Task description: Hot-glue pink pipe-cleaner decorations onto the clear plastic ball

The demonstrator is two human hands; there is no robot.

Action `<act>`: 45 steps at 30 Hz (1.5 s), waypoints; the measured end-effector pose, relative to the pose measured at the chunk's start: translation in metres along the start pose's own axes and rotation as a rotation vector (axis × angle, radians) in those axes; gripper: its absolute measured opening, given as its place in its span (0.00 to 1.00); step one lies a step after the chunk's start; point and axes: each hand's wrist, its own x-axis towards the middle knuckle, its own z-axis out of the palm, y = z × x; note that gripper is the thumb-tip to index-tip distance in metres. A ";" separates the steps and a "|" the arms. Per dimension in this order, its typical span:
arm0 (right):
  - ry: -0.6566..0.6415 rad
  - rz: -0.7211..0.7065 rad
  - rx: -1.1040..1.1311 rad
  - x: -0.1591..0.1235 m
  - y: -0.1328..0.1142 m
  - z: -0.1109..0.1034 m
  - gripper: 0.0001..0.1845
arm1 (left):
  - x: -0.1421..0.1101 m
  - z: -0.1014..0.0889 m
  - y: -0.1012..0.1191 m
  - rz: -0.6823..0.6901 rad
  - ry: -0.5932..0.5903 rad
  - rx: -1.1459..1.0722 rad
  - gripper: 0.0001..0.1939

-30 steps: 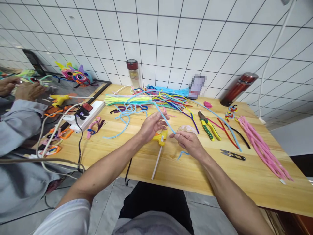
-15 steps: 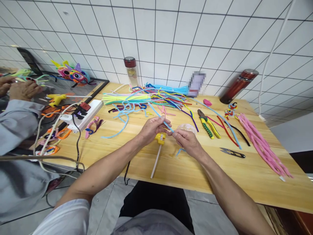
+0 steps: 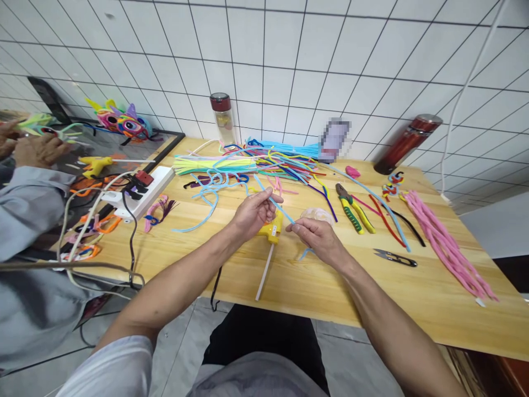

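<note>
A light blue pipe cleaner runs slantwise between my two hands above the table. My left hand pinches it toward its upper part, and a short length sticks out beyond the fingers. My right hand has its thumb and fingers closed on the lower part; a blue end shows below that hand. Under my left hand lies a yellow glue gun, partly covered, with a white glue stick pointing toward me. A round, clear, pale-patterned object sits behind my right hand.
Pipe cleaner bundles spread along the back. At right are pliers, thread snips, pink pipe cleaners and a red thermos. A power strip with cables stands left, beside a co-worker's hands.
My hands have drawn apart along the pipe cleaner, the left shifting slightly left, so more blue shows between them. More of the glue gun is visible.
</note>
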 end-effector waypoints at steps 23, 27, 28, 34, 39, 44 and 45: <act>-0.067 0.061 0.310 0.001 -0.003 -0.001 0.28 | -0.007 0.003 -0.015 0.049 -0.178 0.323 0.29; -0.024 0.008 0.219 0.001 -0.006 -0.009 0.25 | -0.005 0.004 -0.007 0.068 -0.086 0.185 0.29; -0.024 -0.002 0.202 0.001 -0.007 -0.011 0.25 | -0.005 0.004 -0.005 0.083 -0.060 0.166 0.28; -0.077 0.030 0.210 0.000 -0.005 -0.013 0.26 | -0.005 0.003 0.001 0.180 0.034 0.173 0.27; -0.188 0.066 0.116 -0.002 -0.007 -0.017 0.25 | -0.006 0.001 0.005 0.139 0.029 0.268 0.26; -0.140 0.098 0.174 0.001 -0.007 -0.023 0.23 | -0.002 -0.003 0.008 0.173 0.085 0.268 0.25; -0.128 0.112 0.191 0.002 -0.006 -0.023 0.22 | -0.002 -0.003 0.009 0.196 0.099 0.250 0.25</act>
